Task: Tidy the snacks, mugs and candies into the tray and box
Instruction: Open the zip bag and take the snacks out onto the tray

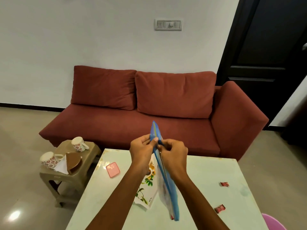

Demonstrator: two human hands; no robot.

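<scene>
Both hands hold a blue snack packet (166,176) edge-on above the pale table (207,188), its length running from near the camera up toward the sofa (149,123). The left hand (142,151) has its grip pinching the packet's upper end between thumb and fingers; the right hand (172,153) pinches the same end from the other side. The packet's lower part looks clear and crinkled, with something red showing at the bottom corner.

Under the packet lies a white tray (146,188) printed with leaves and flowers; what it holds is hidden by the arms. A pink box (113,169) sits closed on the table to the left. Two red-wrapped candies (224,184) (219,209) lie apart on the right.

On a beige stool (66,176) beside the table, two white mugs (79,144) (49,159) with red flowers lie tipped on their sides.
</scene>
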